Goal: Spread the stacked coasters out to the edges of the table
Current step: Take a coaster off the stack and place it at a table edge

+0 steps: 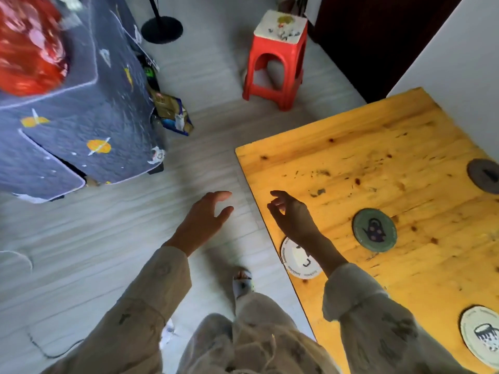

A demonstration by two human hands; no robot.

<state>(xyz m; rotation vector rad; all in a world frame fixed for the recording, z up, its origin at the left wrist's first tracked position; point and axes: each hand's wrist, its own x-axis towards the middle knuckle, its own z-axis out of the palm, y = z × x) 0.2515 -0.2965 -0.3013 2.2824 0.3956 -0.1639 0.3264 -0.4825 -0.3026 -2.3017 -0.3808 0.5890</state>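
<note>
Round coasters lie apart on the yellow wooden table [364, 157]. A white coaster [297, 263] sits at the table's left edge, partly hidden under my right wrist. A green coaster with a teapot picture [374, 230] lies further in. A dark grey coaster [484, 175] is cut off at the right border. Another white coaster with a cup drawing [482, 334] lies at the bottom right. My right hand [293, 217] hovers over the table's left edge, fingers loosely spread, holding nothing. My left hand [204, 221] hangs open over the floor, left of the table.
A red plastic stool [278, 60] stands on the pale floor beyond the table's far corner. A box draped in blue space-patterned cloth [81, 117] stands at the left, with a black round stand base [162, 29] behind it. My foot in a slipper [243, 283] is beside the table.
</note>
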